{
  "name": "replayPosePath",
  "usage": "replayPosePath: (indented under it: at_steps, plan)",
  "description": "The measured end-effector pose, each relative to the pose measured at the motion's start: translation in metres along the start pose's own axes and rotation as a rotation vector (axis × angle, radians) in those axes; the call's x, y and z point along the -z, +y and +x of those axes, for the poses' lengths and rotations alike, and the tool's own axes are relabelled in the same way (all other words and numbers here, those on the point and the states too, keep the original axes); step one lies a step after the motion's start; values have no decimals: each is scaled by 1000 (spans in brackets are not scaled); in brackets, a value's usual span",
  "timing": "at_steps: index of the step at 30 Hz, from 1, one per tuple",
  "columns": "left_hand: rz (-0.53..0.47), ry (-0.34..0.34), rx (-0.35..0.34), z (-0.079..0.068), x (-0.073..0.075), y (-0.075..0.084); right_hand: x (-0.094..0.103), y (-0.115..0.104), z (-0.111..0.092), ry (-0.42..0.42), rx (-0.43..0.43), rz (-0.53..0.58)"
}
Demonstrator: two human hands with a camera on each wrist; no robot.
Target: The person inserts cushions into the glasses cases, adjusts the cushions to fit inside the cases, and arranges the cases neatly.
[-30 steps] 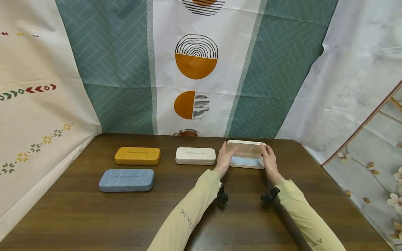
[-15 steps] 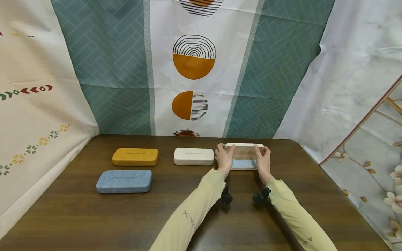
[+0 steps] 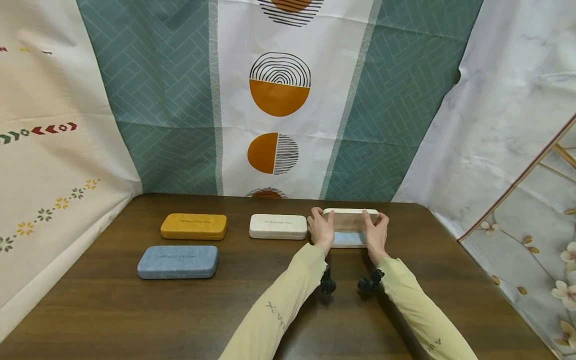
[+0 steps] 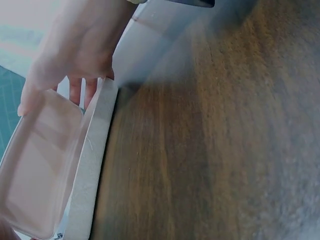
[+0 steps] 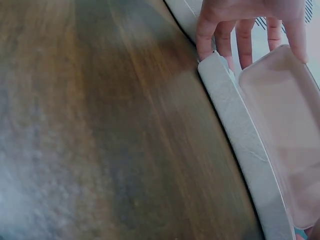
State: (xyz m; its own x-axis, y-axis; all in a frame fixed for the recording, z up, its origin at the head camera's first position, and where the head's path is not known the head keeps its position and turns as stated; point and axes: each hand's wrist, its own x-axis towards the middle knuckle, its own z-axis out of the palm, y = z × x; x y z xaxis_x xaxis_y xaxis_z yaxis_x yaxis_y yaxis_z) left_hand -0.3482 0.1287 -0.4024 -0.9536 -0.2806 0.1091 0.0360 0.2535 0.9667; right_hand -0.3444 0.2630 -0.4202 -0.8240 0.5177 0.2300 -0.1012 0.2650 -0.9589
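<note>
An opened white eyeglasses case [image 3: 349, 218] rests toward the back right of the table, its lid raised and tilted back. Pinkish lining [image 5: 280, 115] covers the lid's inside; a light blue patch shows in the base in the head view. At the case's left end, my left hand [image 3: 321, 231] grips it, thumb on the lid and fingers around the outside. My right hand [image 3: 377, 235] holds the right end the same way. The left wrist view shows the right hand [image 4: 75, 55] with its thumb at the lid's rim and its fingers behind the end.
To the left of the opened case lies a closed white case [image 3: 278, 227]. Farther left are a closed yellow case [image 3: 194, 227] and, in front of it, a closed blue case [image 3: 177, 262]. Patterned cloth [image 3: 280, 100] hangs behind the wooden table [image 3: 180, 320].
Both hands have shifted, the right one leftward, so the thumbs stand closer together on the lid. The opened case has straightened a little and come slightly nearer. The other cases stay put.
</note>
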Motion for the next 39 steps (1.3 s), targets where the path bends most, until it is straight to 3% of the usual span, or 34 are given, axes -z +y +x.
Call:
replayPosePath:
  at_steps: [10, 17, 22, 26, 31, 39]
  plan:
    - [3, -42, -41, -1, 5, 4, 3, -3, -1, 0, -46, 57]
    - [-7, -74, -47, -4, 9, 6, 11, -1, 2, -28, 6, 73]
    - [25, -68, -89, -4, 14, 8, 24, 11, 17, -122, -7, 58]
    - [-16, -125, -133, 0, 18, 7, 33, 4, 19, -209, -40, 27]
    - [-80, -243, -109, 6, 23, 3, 42, -7, 17, -297, -105, 28]
    - [-115, -282, -90, 10, 29, 4, 46, -6, 19, -405, -152, 70]
